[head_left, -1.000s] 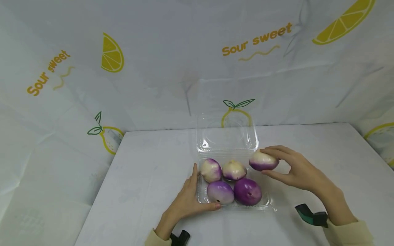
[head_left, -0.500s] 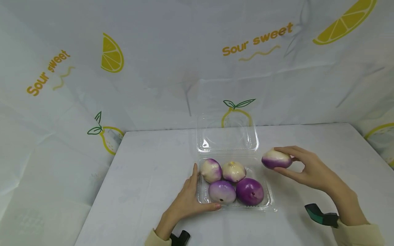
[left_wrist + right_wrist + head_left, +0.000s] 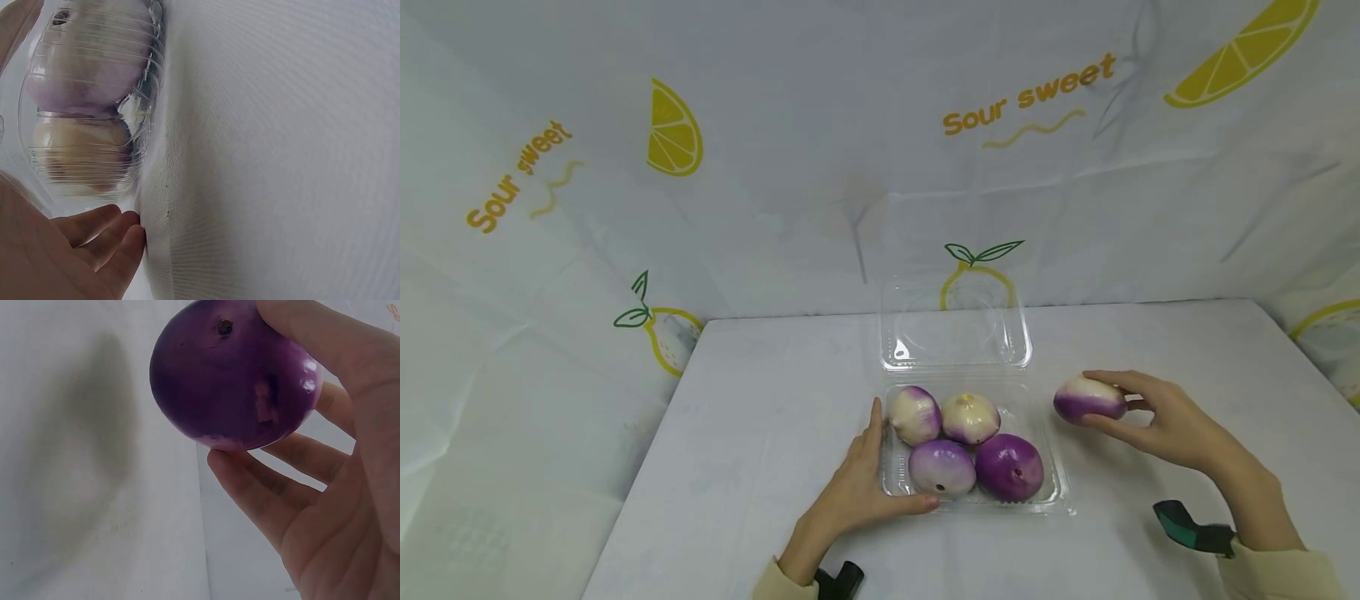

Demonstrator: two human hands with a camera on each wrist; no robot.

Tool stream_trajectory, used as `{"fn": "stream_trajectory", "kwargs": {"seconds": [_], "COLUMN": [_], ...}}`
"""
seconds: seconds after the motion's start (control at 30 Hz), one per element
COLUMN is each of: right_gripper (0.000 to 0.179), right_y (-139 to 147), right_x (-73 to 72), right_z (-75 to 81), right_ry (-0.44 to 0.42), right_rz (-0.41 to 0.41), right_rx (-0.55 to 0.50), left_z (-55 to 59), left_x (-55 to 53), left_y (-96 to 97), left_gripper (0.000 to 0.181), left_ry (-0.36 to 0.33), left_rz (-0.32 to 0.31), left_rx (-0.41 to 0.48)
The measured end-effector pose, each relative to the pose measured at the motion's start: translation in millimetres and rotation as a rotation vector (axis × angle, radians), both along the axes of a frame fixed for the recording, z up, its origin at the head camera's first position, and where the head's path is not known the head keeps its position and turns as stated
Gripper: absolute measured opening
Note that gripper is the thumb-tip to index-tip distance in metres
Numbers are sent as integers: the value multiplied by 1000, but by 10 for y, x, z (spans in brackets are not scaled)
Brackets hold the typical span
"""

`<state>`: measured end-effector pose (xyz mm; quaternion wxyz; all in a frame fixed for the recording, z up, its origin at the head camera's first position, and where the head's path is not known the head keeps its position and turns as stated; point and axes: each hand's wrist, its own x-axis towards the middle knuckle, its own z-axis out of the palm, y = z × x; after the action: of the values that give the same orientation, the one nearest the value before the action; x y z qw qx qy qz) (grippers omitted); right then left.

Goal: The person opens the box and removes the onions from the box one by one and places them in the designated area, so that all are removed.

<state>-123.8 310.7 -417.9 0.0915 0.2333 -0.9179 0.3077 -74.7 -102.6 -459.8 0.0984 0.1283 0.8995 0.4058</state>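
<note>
A hinged clear plastic container (image 3: 1052, 471) stands with its lid (image 3: 955, 364) raised behind its base. Inside the base sit several glossy purple-and-white onions, among them a dark purple onion (image 3: 1009, 468) at front right and a paler one (image 3: 942, 468) at front left. At the container's left front corner, my left hand (image 3: 857, 492) rests with fingers straight along the side and thumb along the front edge. To the right of the container, my right hand (image 3: 1172, 423) pinches a white-topped onion (image 3: 1086, 400) between thumb and fingers. The right wrist view shows this onion's purple underside (image 3: 219, 381) above the table.
A white cloth covers the table (image 3: 760, 433). Behind it hangs a white sheet (image 3: 805, 208) printed with lemons and lettering. Dark wrist mounts (image 3: 1195, 529) sit near both sleeves.
My right hand has carried its onion rightward, from above the container's back right corner to beside it, and slightly down. The front onions shifted a little right. My left hand has stayed put.
</note>
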Motion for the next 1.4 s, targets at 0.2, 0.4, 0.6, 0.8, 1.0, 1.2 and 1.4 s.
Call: {"fn": "stream_trajectory", "kwargs": {"seconds": [0.2,0.4,0.6,0.8,1.0,1.2,1.4], "right_gripper": [57,55,57,62,50,48,67], "right_y": [73,91,94,64,4,-40,-65], "right_x": [7,-10,-23,-26,-33,-51,-58], "right_z": [-22,-66,-107,-134,-159,-237,-286], "right_ry": [-71,-95,-90,-79,-59,35,74], "right_rz": [-33,-40,-53,-87,-124,-110,-119], "right_rx": [29,42,35,-13,-63,-116,-82], "left_z": [-5,-8,-3,12,15,3,3], "left_x": [0,1,0,-1,1,-2,-1], "left_y": [1,2,3,4,2,0,0], "left_gripper": [145,145,144,144,144,145,144], "left_ry": [7,6,0,-4,-10,-7,-12], "left_rz": [2,4,4,6,7,5,7], "left_rx": [-3,-1,0,1,-4,-3,-4]}}
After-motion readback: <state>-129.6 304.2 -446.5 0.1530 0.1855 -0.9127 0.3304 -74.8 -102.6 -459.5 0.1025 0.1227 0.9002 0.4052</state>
